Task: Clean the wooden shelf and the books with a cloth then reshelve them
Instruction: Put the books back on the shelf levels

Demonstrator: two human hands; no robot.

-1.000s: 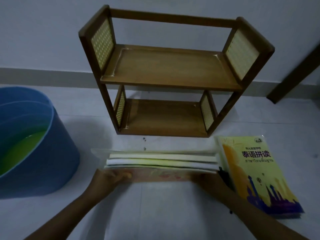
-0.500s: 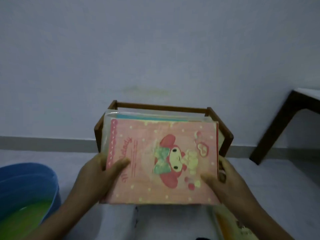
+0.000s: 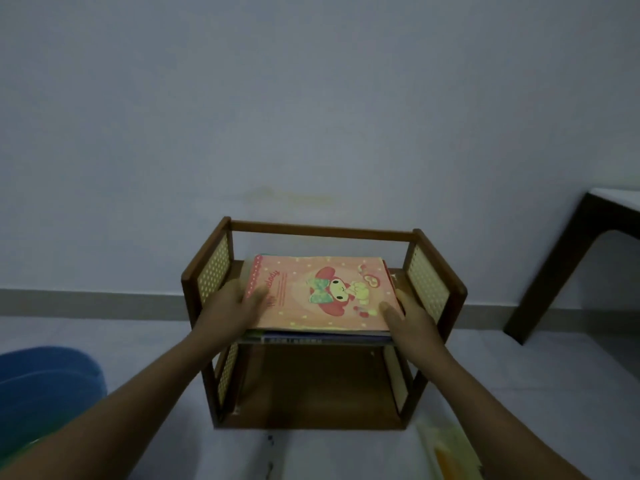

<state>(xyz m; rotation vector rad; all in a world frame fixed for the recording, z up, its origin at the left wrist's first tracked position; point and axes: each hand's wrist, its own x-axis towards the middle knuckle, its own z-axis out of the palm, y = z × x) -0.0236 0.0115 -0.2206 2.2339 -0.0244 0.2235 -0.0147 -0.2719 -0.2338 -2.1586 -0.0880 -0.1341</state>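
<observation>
The room is dim under a flat, bluish light with no visible source, so the wall (image 3: pixel 311 98) reads as a dull grey-blue and colours look muted, with only faint grain. The lower tier of the wooden shelf (image 3: pixel 322 386) lies in deep shadow, while the pink book cover (image 3: pixel 322 292) on top is the brightest patch. Detail is soft throughout, the forearms smear towards the bottom corners, and the wide lens bends the skirting line (image 3: pixel 86 299) near the edges.

One wooden shelf (image 3: pixel 322 233), one stack of books (image 3: pixel 322 296), two hands, one blue tub (image 3: pixel 45 386).
</observation>
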